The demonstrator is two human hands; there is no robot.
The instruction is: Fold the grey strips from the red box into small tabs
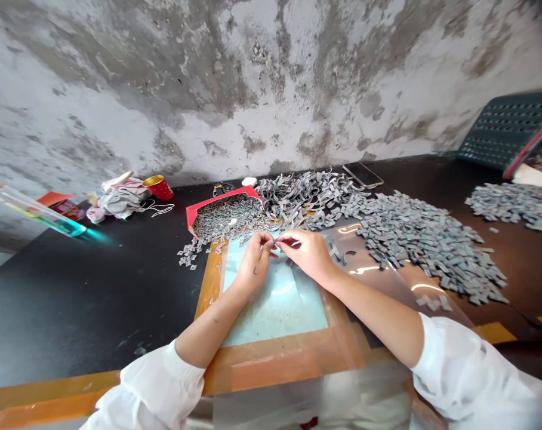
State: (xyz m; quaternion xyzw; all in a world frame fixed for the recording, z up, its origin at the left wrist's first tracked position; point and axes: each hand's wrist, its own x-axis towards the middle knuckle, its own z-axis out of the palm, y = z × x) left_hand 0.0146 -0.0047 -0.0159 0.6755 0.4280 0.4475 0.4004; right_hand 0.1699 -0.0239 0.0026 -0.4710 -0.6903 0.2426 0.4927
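Holding left hand (254, 263) and right hand (307, 253) nearly together above pale blue board (275, 310); fingertips (283, 240) hide anything pinched;

**Tiny grey tab (275, 244) being pinched**

The tab is sitting between the left hand (255, 260) and right hand (305, 251), too small to show its shape. Just right of them, a heap of folded grey tabs (425, 245) is spreading over the tabletop (96, 298), while tangled grey strips (300, 194) are lying farther away and more tabs are filling a red-rimmed box (221, 197).

No words, numbers or brands can be read; the print on the small red packet (60, 207) is too blurred.
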